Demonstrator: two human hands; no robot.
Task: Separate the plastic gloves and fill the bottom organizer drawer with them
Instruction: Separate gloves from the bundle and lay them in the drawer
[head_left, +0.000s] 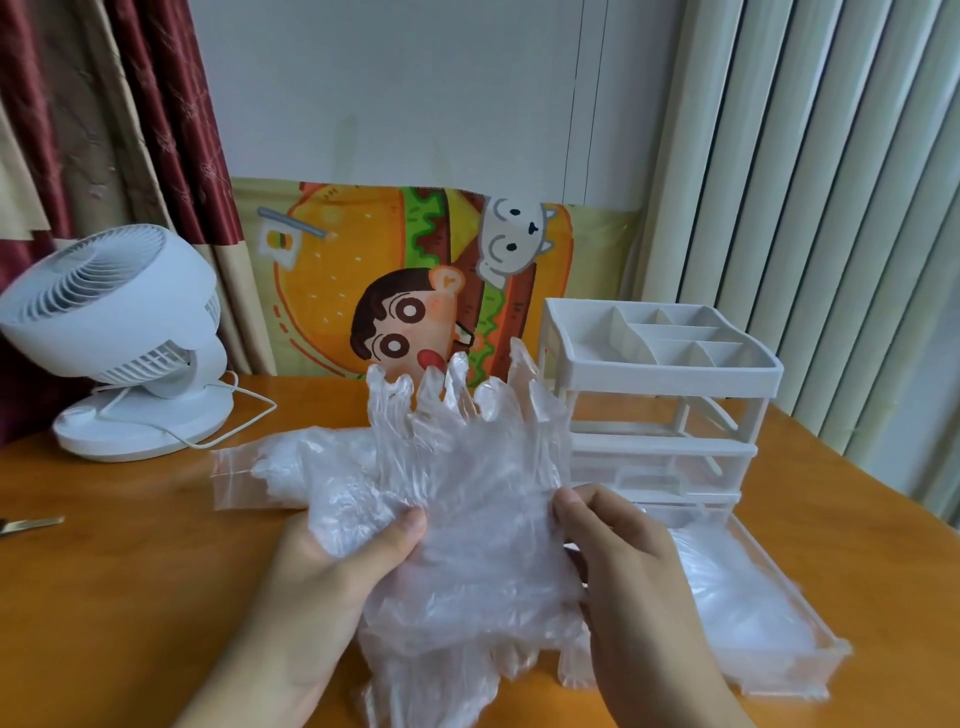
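Gloves: thin, crinkled clear plastic gloves (467, 493), bunched, fingers up, above the worktop (130, 571).
Left grip (332, 566): I pinch the bunch.
Right grip (623, 561): I pinch its edge.
Drawer: bottom drawer (810, 639) pulled out, clear, holding gloves, right of my grip.

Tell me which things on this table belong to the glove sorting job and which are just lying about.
Job: bunch of plastic gloves, held by left hand and right hand; zip bag; organizer; pulled-out bottom drawer, already holding gloves.

Lying about: white fan; its cord; cartoon cloth; metal object at left edge.
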